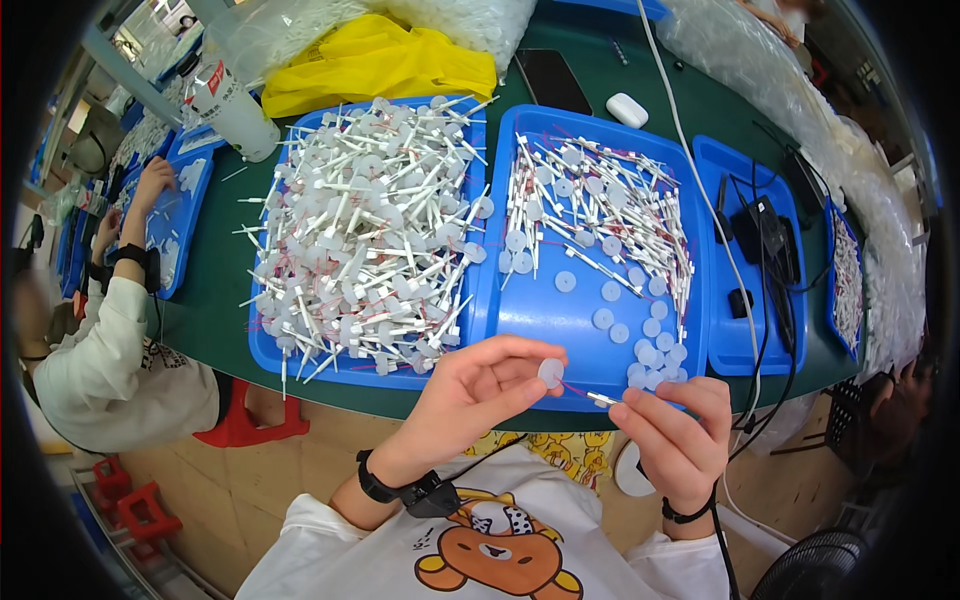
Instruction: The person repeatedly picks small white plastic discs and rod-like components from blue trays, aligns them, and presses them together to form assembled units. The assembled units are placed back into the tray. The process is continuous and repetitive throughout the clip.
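My left hand [485, 390] pinches a small translucent round disc [551, 373] between thumb and fingertips. In my right hand [680, 440], the fingertips close on a thin white stick with a red wire [601, 399]; the wire runs toward the disc. Both hands are over the front edge of a blue tray [545, 325]. Loose discs [655, 358] lie in that tray beside my right hand. Farther back in it are many white sticks with red wires [600, 205]. To the left, another blue tray [262, 345] is heaped with sticks bearing discs [370, 230].
A third blue tray [728, 345] at the right holds black cables and adapters. Behind the trays are a yellow bag [385, 65], a phone [555, 80], a white earbud case [627, 110] and a plastic cup [235, 115]. A white cable [683, 130] crosses the green table. A co-worker [100, 350] sits at the left.
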The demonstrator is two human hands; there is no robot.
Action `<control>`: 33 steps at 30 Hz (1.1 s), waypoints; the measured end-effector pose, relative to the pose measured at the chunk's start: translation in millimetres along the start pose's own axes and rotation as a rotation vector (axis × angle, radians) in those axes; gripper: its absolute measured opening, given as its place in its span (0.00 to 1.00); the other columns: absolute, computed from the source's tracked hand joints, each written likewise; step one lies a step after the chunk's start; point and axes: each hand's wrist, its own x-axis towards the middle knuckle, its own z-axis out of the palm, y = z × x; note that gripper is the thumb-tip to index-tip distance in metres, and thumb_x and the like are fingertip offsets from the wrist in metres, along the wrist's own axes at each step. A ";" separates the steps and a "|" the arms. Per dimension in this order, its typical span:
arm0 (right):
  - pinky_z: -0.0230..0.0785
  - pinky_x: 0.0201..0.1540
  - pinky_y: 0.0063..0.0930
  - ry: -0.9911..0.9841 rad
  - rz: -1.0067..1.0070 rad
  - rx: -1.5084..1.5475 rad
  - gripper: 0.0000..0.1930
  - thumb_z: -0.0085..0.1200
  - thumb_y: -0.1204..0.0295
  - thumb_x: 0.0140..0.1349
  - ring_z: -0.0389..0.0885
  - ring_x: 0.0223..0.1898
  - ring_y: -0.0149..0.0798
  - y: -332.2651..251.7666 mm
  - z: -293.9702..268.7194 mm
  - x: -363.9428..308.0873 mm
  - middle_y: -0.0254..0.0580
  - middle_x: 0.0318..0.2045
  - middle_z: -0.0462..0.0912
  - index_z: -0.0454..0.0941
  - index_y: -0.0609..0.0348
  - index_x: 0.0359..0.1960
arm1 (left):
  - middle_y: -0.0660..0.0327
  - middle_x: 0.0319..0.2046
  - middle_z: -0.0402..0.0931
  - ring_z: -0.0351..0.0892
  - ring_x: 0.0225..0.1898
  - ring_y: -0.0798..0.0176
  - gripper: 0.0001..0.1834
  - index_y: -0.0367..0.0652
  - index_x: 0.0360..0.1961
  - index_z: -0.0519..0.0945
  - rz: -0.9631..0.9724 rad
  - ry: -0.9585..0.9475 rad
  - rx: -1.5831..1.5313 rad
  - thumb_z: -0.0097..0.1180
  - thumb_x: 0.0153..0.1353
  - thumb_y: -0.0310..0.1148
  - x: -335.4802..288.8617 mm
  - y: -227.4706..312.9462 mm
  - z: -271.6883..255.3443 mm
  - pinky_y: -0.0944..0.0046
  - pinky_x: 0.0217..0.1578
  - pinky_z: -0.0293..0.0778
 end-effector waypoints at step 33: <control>0.64 0.23 0.27 -0.051 0.151 0.311 0.10 0.67 0.78 0.52 0.73 0.22 0.38 -13.2 24.0 -1.8 0.40 0.25 0.79 0.83 0.67 0.36 | 0.56 0.42 0.84 0.83 0.44 0.63 0.16 0.37 0.45 0.86 0.234 0.020 0.457 0.68 0.53 0.17 -10.1 -9.8 2.6 0.66 0.46 0.79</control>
